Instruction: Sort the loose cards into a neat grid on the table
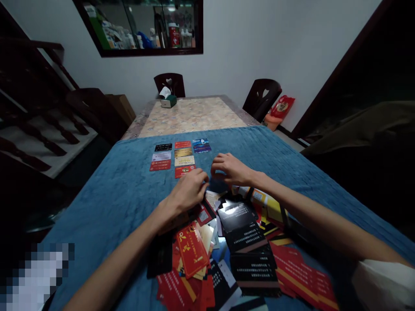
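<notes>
My left hand (191,186) is above the upper left edge of a loose pile of cards, its fingers curled inward. Just right of it and slightly farther out, my right hand (231,168) is curled too, over the pile's far edge. Whatever the fingertips hold, if anything, is hidden. The heap includes a red card with gold print (192,250), black cards (238,216) with white text, and red striped cards (301,274). Beyond my left hand, several cards lie in short columns, among them a black card (163,147), a gold card (183,152) and a blue card (201,145).
A blue cloth (129,190) covers the near part of the table, with a patterned cover (197,114) beyond. At the far end stands a tissue box (169,101). Dark chairs (262,98) surround the table. Stair railings (35,116) are on the left.
</notes>
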The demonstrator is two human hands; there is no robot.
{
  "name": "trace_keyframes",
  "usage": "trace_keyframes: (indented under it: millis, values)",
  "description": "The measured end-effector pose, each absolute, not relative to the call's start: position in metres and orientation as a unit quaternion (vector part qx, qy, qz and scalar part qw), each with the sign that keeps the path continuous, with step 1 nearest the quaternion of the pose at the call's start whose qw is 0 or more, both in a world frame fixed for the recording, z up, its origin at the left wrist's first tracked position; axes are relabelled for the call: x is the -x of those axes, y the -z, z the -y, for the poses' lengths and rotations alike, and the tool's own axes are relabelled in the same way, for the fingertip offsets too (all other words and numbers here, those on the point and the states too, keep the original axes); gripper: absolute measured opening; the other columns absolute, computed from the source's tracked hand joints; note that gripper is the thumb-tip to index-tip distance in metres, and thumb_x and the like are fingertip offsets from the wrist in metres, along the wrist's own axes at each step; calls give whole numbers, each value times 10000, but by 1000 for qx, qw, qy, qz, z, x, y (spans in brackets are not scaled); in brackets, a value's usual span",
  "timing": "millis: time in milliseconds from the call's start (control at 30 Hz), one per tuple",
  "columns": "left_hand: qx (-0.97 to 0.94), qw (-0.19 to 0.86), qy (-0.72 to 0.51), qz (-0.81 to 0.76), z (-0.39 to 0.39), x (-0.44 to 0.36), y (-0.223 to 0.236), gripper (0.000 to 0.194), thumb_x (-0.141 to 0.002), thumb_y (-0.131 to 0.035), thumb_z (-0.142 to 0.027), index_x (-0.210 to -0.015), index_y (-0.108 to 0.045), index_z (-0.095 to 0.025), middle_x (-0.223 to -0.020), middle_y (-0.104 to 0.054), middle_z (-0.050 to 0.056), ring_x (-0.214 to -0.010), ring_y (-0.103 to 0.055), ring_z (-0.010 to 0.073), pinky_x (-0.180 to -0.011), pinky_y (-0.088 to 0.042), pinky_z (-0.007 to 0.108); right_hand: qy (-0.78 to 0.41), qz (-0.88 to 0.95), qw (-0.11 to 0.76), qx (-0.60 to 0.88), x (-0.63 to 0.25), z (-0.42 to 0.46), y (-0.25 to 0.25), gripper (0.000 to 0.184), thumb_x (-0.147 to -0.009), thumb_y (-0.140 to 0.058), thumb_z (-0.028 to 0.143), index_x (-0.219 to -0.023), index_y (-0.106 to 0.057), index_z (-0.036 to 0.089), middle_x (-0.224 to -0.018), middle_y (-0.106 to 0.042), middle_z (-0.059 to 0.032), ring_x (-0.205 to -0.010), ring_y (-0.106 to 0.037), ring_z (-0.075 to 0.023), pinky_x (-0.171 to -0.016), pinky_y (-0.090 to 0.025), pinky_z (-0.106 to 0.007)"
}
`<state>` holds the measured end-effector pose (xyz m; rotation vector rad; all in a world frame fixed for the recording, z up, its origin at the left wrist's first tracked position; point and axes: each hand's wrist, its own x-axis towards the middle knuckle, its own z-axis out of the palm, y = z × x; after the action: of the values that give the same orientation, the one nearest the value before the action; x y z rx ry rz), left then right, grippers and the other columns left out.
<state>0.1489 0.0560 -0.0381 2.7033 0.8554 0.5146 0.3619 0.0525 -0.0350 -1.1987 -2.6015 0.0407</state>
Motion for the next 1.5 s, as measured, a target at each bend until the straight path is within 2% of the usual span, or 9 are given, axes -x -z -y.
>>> trace_keyframes:
  millis: [167,333,667,867,967,1100,1233,1333,1500]
  values:
    - [-947,121,-105,-277,-34,-152,28,118,-882,-553,-176,-957,-642,-160,-1010,-652,84,-930,-614,213,-820,-505,339,-38,895,148,419,-373,-34,37,77,-881,-582,171,-861,-656,175,-896,-668,-60,-889,-506,-202,-722,-263,-301]
    - [-933,135,-84,-324,-59,-129,18,195,-855,-551,-129,-1004,-674,-156,-1060,-686,100,-977,-636,230,-856,-493,340,-65,898,158,406,-364,-29,35,92,-893,-576,170,-858,-660,181,-901,-675,-49,-883,-520,-190,-731,-285,-297]
    - [-912,146,27,-382,-62,-118,34,189,-844,-526,-140,-856,-713,-171,-903,-727,100,-835,-664,220,-692,-444,282,-74,899,52,428,-323,-30,37,96,-893,-626,233,-944,-690,182,-963,-681,-68,-924,-538,-210,-714,-295,-299]
    - [-899,123,27,-419,-62,-124,46,163,-829,-545,-150,-886,-696,-168,-916,-698,95,-859,-650,227,-703,-449,284,-79,892,14,444,-313,-37,48,135,-899,-628,258,-1001,-686,190,-1001,-678,-79,-962,-572,-224,-723,-342,-302]
    - [-895,129,14,-427,-64,-124,51,168,-819,-538,-134,-894,-686,-158,-928,-696,95,-871,-644,224,-718,-451,285,-97,891,30,443,-314,-37,55,151,-898,-625,229,-1033,-673,183,-1031,-670,-82,-977,-576,-222,-748,-369,-309]
    - [-893,151,15,-423,-66,-124,52,179,-810,-517,-102,-859,-681,-156,-906,-707,90,-876,-645,214,-704,-437,273,-120,887,58,442,-315,-33,61,255,-921,-615,302,-1148,-632,187,-1086,-638,-102,-984,-565,-230,-772,-399,-330]
    - [-887,175,-2,-427,-63,-126,49,119,-780,-566,-138,-832,-672,-155,-874,-705,77,-839,-633,211,-660,-415,274,-142,891,42,428,-316,-29,62,331,-888,-656,424,-1117,-624,187,-1084,-612,-113,-982,-554,-256,-768,-418,-359]
    - [-877,204,-15,-435,-62,-127,49,86,-766,-588,-153,-815,-658,-165,-813,-691,42,-778,-612,191,-631,-398,267,-168,883,50,435,-316,-29,62,352,-861,-690,417,-1104,-599,180,-1097,-616,-115,-998,-555,-262,-805,-426,-381]
    - [-851,273,-38,-448,-68,-123,53,75,-764,-575,-122,-778,-639,-158,-759,-672,13,-714,-594,158,-600,-384,243,-198,872,79,440,-319,-29,60,468,-845,-704,407,-1213,-539,170,-1156,-625,-132,-1039,-562,-271,-842,-426,-401]
